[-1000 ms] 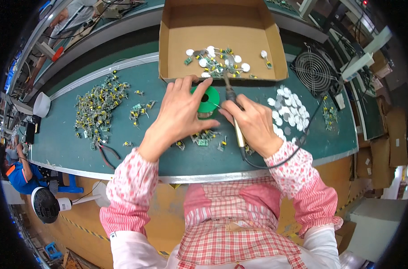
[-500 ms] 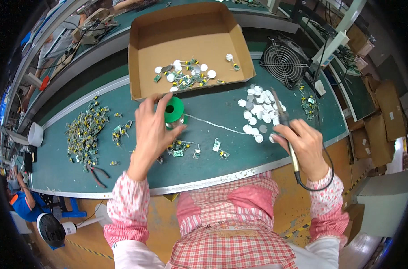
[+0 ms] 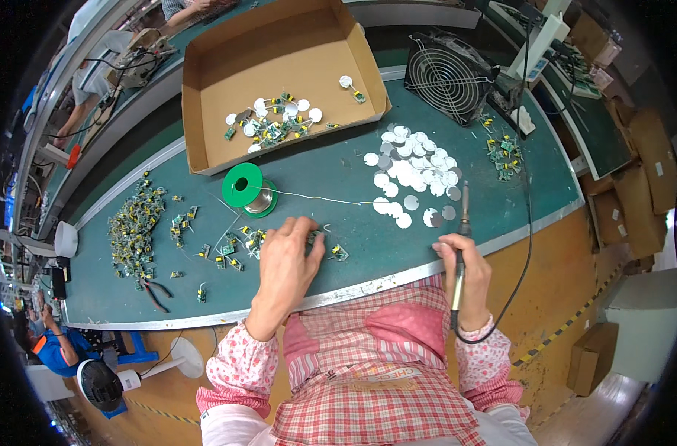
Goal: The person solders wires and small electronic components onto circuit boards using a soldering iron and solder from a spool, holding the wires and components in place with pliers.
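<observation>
Head view: I see the left hand [image 3: 288, 256] lying palm down, fingers spread, on small green circuit boards [image 3: 238, 244] strewn on the matte green counter [image 3: 338, 201]. The right hand [image 3: 468, 267] is wrapped round a slim soldering iron [image 3: 461, 238], its tip near flat white discs [image 3: 413, 167]. A green solder spool [image 3: 249, 187] trails thin wire. Behind stand a shallow cardboard box [image 3: 279, 67] and a black grille fan [image 3: 448, 74]. Pliers [image 3: 154, 291] lie far left.
</observation>
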A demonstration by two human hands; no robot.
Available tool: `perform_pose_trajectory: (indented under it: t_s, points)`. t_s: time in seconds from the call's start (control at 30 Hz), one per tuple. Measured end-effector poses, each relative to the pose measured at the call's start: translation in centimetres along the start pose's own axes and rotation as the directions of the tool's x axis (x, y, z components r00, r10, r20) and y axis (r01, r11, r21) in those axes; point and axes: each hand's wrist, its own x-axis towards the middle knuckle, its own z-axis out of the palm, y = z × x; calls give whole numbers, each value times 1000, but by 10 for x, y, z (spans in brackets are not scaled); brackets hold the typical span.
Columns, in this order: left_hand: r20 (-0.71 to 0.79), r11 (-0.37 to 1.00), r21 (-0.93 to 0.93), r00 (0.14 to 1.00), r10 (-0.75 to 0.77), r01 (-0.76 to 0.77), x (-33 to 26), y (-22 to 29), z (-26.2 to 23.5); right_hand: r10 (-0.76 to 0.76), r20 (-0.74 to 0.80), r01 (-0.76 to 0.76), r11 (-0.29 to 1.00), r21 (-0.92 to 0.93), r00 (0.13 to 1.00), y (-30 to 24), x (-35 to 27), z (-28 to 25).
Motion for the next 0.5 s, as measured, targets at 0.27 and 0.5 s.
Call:
perform_pose_trajectory:
  t_s: [0.27,0.5]
  points:
    - [403,43,-908,896,-186,418,-19,46,4,97,59,-113,825,554,994,-31,-6,23]
    - [585,-363,-749,811,32,555,-15,65,41,78,71,-105,790,604,994,-18,-9,10]
